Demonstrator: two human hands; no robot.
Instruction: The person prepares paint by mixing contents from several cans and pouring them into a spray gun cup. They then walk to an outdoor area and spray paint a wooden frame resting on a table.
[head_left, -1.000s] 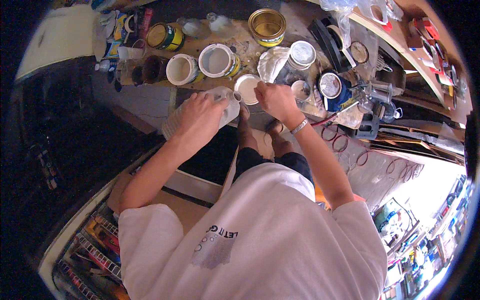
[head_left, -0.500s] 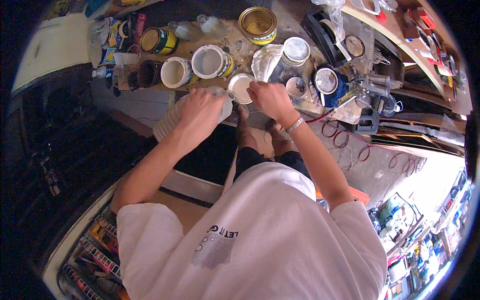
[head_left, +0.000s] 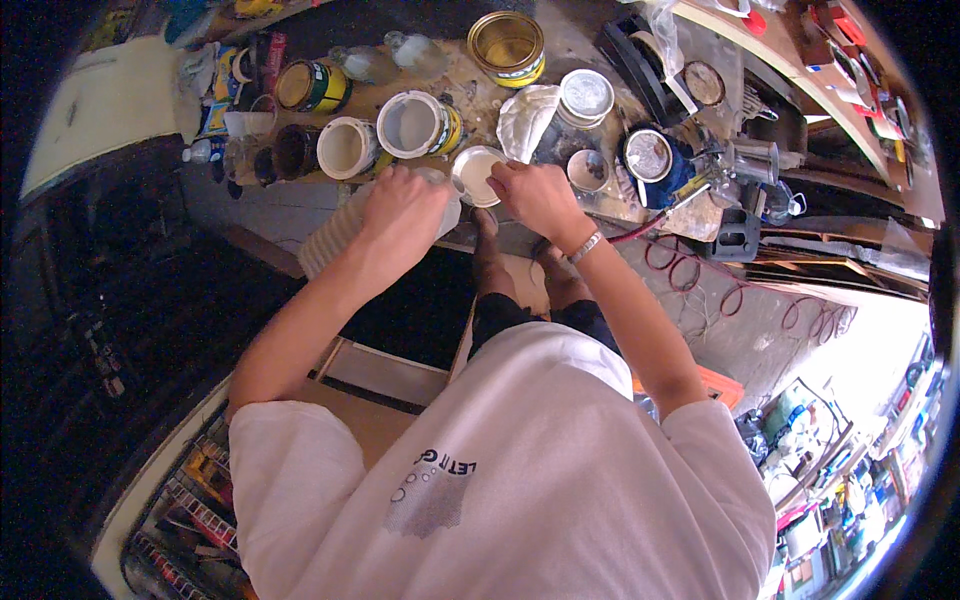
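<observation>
My left hand (head_left: 400, 215) grips a white ribbed plastic jug (head_left: 328, 238), tipped so its mouth points at a small white cup (head_left: 473, 172). My right hand (head_left: 537, 195), with a metal band on the wrist, holds that cup by its right rim at the front edge of the workbench (head_left: 480, 90). The cup holds white liquid. The jug's mouth is hidden behind my left hand, right beside the cup.
Open paint cans (head_left: 415, 125) (head_left: 342, 148) stand behind the cup. A yellow can (head_left: 508, 45), a lidded tin (head_left: 585, 95), a blue can (head_left: 650, 155) and crumpled plastic (head_left: 522, 118) are farther back. Red cable loops (head_left: 690, 275) lie right, and cluttered shelves (head_left: 850, 60) are far right.
Both hands keep their hold on the jug and the cup. The jug and my left hand have shifted slightly toward the bench, and the view has moved a little.
</observation>
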